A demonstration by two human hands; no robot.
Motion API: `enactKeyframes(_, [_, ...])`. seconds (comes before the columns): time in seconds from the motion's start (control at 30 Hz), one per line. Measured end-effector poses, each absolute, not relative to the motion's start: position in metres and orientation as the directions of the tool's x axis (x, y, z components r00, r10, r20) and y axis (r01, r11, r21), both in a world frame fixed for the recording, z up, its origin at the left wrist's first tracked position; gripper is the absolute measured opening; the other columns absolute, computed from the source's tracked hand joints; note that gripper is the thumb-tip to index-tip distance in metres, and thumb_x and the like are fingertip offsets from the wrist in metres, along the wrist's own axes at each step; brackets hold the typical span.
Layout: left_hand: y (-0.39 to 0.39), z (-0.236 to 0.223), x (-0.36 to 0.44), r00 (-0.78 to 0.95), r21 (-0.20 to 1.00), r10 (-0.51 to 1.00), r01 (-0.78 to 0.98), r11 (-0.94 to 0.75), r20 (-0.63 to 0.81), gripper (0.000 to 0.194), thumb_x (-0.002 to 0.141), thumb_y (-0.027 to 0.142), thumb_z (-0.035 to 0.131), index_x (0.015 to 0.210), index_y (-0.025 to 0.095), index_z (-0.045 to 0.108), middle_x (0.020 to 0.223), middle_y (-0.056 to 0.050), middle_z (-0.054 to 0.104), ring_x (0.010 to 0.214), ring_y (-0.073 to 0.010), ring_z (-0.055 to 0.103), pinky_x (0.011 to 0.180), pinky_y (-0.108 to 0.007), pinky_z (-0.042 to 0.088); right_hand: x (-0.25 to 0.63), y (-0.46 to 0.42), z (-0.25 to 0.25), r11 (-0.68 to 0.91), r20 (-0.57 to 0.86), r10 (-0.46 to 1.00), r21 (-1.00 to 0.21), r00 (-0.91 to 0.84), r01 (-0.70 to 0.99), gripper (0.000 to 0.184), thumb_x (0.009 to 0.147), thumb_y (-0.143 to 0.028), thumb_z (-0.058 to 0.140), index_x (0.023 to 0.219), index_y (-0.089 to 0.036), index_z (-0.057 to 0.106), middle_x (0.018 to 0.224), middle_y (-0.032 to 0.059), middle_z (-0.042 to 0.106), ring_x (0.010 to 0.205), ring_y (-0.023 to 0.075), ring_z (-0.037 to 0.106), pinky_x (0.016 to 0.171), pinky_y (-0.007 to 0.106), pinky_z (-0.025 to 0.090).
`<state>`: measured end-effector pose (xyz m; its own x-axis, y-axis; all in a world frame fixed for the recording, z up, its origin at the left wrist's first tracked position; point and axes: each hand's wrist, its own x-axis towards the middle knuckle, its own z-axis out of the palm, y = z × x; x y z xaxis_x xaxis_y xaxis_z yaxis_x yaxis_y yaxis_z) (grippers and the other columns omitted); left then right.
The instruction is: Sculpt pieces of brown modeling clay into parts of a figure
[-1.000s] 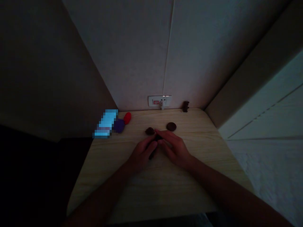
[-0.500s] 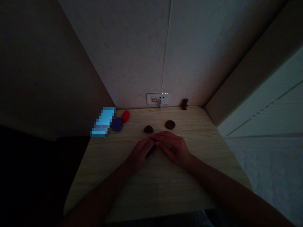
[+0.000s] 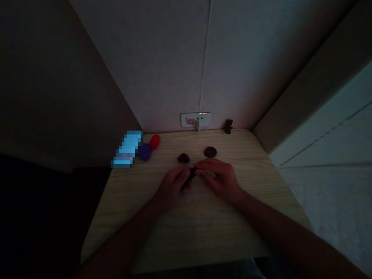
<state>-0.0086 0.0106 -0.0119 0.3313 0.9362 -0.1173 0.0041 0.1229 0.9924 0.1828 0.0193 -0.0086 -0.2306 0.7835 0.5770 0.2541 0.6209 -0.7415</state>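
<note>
Between my two hands is a dark, elongated piece of modelling clay [image 3: 190,177], partly covered by the fingers. My left hand [image 3: 171,186] is closed round its lower left end, thumb on top. At the upper right end, the fingers and thumb of my right hand [image 3: 221,179] pinch it. Just beyond the fingertips lies a small dark brown clay lump [image 3: 183,158], touching neither hand. A flat, round brown clay disc [image 3: 210,152] rests behind my right hand.
A purple clay lump [image 3: 144,151] and a red one [image 3: 155,142] lie beside a blurred-out bright screen [image 3: 127,149] at the table's [image 3: 203,236] left edge. A small dark figure [image 3: 228,126] stands against the wall, right of a socket [image 3: 195,119] with a plug.
My right hand's fingers folded over the dark clay, then drew back to the right, so more of the piece shows now. The other things stay put; the view shifts slightly.
</note>
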Motion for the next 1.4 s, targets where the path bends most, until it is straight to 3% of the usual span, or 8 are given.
enactKeyframes(0.13, [0.0116, -0.0123, -0.0087, 0.343, 0.991, 0.931, 0.001, 0.135, -0.127, 0.045, 0.094, 0.056, 0.055, 0.085, 0.013, 0.066, 0.064, 0.000, 0.058, 0.051, -0.0096, 0.045, 0.050, -0.024, 0.034, 0.1832, 0.0186, -0.0066, 0.642, 0.597, 0.766, -0.721, -0.237, 0.260, 0.020, 0.091, -0.020, 0.071, 0.110, -0.025, 0.079, 0.096, 0.0058, 0.080, 0.086, 0.0186, 0.075, 0.080, 0.033, 0.064])
enactKeyframes(0.27, [0.0126, -0.0123, -0.0089, 0.337, 0.988, 0.931, -0.015, 0.156, -0.142, 0.047, 0.093, 0.057, 0.056, 0.082, 0.013, 0.066, 0.064, -0.001, 0.059, 0.051, -0.0100, 0.047, 0.050, -0.024, 0.035, 0.1839, 0.0176, -0.0036, 0.657, 0.607, 0.754, -0.705, -0.252, 0.267, 0.031, 0.092, -0.023, 0.071, 0.122, -0.025, 0.074, 0.109, 0.0081, 0.079, 0.097, 0.0211, 0.075, 0.086, 0.036, 0.064])
enactKeyframes(0.43, [0.0123, -0.0120, -0.0106, 0.351, 0.984, 0.926, -0.056, 0.167, -0.137, 0.046, 0.091, 0.056, 0.058, 0.079, 0.012, 0.066, 0.061, -0.001, 0.059, 0.051, -0.0102, 0.046, 0.050, -0.025, 0.035, 0.1846, 0.0184, -0.0058, 0.623, 0.574, 0.777, -0.758, -0.258, 0.194, 0.025, 0.091, -0.023, 0.073, 0.115, -0.024, 0.077, 0.104, 0.0077, 0.080, 0.093, 0.0198, 0.076, 0.084, 0.034, 0.064])
enactKeyframes(0.57, [0.0123, -0.0136, -0.0112, 0.343, 0.977, 0.931, -0.122, 0.175, -0.124, 0.044, 0.093, 0.055, 0.059, 0.094, 0.012, 0.068, 0.065, -0.001, 0.062, 0.052, -0.0103, 0.049, 0.052, -0.025, 0.037, 0.1858, 0.0201, -0.0089, 0.548, 0.525, 0.834, -0.824, -0.171, 0.144, 0.036, 0.086, -0.028, 0.078, 0.122, -0.025, 0.073, 0.108, 0.0088, 0.078, 0.086, 0.0188, 0.075, 0.081, 0.035, 0.064])
enactKeyframes(0.7, [0.0120, -0.0154, -0.0097, 0.305, 0.966, 0.946, -0.193, 0.175, -0.110, 0.043, 0.092, 0.054, 0.061, 0.108, 0.014, 0.065, 0.071, -0.002, 0.066, 0.056, -0.0115, 0.054, 0.057, -0.026, 0.042, 0.1860, 0.0183, -0.0061, 0.575, 0.551, 0.818, -0.788, -0.163, 0.220, 0.028, 0.089, -0.026, 0.074, 0.117, -0.026, 0.076, 0.103, 0.0076, 0.080, 0.090, 0.0205, 0.076, 0.083, 0.037, 0.064])
enactKeyframes(1.07, [0.0113, -0.0159, -0.0104, 0.311, 0.973, 0.946, -0.177, 0.146, -0.085, 0.044, 0.092, 0.055, 0.061, 0.109, 0.014, 0.065, 0.071, -0.002, 0.067, 0.055, -0.0125, 0.056, 0.056, -0.026, 0.044, 0.1827, 0.0129, -0.0031, 0.628, 0.578, 0.776, -0.749, -0.252, 0.212, 0.029, 0.093, -0.019, 0.067, 0.120, -0.026, 0.075, 0.117, 0.0098, 0.077, 0.103, 0.0219, 0.075, 0.089, 0.039, 0.064])
enactKeyframes(1.27, [0.0123, -0.0141, -0.0076, 0.283, 0.981, 0.959, -0.177, 0.079, -0.026, 0.038, 0.090, 0.051, 0.066, 0.107, 0.016, 0.065, 0.073, 0.000, 0.064, 0.056, -0.0110, 0.053, 0.055, -0.024, 0.043, 0.1816, 0.0108, -0.0074, 0.632, 0.596, 0.775, -0.746, -0.211, 0.212, 0.040, 0.090, -0.021, 0.071, 0.129, -0.025, 0.069, 0.104, 0.0078, 0.077, 0.091, 0.0197, 0.074, 0.083, 0.036, 0.063])
enactKeyframes(1.4, [0.0130, -0.0135, -0.0072, 0.299, 0.987, 0.954, -0.154, 0.035, 0.013, 0.033, 0.089, 0.045, 0.069, 0.106, 0.017, 0.065, 0.075, 0.000, 0.064, 0.057, -0.0098, 0.053, 0.054, -0.022, 0.043, 0.1829, 0.0121, -0.0080, 0.635, 0.594, 0.772, -0.740, -0.226, 0.223, 0.035, 0.089, -0.022, 0.073, 0.124, -0.025, 0.071, 0.100, 0.0059, 0.077, 0.087, 0.0185, 0.072, 0.081, 0.034, 0.062])
